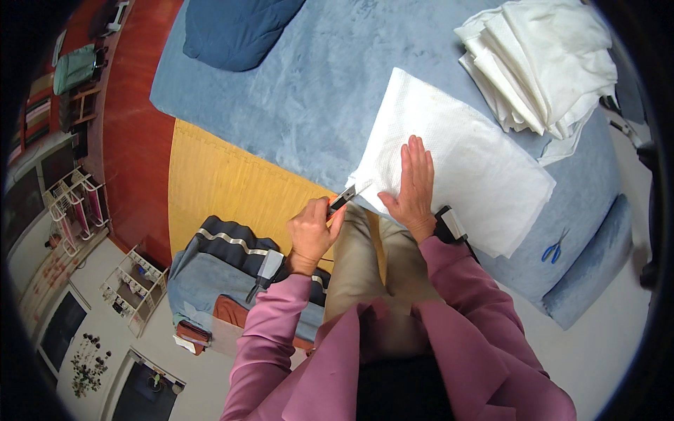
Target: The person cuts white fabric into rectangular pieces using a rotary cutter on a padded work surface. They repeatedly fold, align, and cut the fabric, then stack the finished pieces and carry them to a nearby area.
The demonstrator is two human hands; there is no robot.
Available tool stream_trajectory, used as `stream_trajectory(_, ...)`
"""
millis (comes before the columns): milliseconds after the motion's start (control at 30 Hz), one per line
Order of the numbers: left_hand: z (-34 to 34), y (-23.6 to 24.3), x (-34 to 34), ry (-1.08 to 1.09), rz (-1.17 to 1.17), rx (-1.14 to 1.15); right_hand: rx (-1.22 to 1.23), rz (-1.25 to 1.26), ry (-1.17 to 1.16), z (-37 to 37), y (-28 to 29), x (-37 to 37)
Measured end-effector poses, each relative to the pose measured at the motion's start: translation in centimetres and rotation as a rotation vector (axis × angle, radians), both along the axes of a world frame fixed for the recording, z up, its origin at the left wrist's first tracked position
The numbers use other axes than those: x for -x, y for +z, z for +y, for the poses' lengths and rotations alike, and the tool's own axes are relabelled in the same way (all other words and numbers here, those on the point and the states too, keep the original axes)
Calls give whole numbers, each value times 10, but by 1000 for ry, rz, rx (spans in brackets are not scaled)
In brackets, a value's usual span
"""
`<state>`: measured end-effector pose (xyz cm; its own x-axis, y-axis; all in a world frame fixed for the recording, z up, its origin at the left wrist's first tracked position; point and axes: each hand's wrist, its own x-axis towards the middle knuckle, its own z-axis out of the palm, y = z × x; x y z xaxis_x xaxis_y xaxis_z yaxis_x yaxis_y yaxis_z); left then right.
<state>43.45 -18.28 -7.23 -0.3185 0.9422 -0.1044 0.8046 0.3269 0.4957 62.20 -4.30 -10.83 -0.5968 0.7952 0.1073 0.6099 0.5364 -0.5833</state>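
A white textured cloth (484, 175) lies spread on the blue plush bed cover (316, 105), its left corner at the bed's near edge. My left hand (311, 233) is closed round an orange and black utility knife (342, 201). The knife's tip points up and right, at that corner of the cloth. Flat on the cloth, just right of the knife, rests my right hand (413, 186), its fingers stretched out and holding nothing. Whether the blade touches the cloth I cannot tell.
A pile of folded white cloths (537, 67) sits at the far right of the bed. Blue-handled scissors (554, 249) lie near the right edge, beside a blue bolster (590, 259). A dark blue pillow (239, 31) is at the far left. Yellow matting (217, 165) covers floor at left, behind folded fabrics (232, 270).
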Motion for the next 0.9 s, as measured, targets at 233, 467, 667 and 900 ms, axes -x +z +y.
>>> stream_trajectory(233, 24, -4, -19, 71, 28, -16, -82, -143, -63, 21, 2, 4)
stream_trajectory(467, 62, -3, -29, 37, 104, -36, -67, -225, -55, 22, -6, 6)
stream_trajectory(667, 52, -4, 10, -47, 137, 21, -80, -252, -53, 21, -12, 6)
stream_trajectory(900, 40, 0, 24, -20, 72, 61, -43, -241, -39, 22, -9, 4)
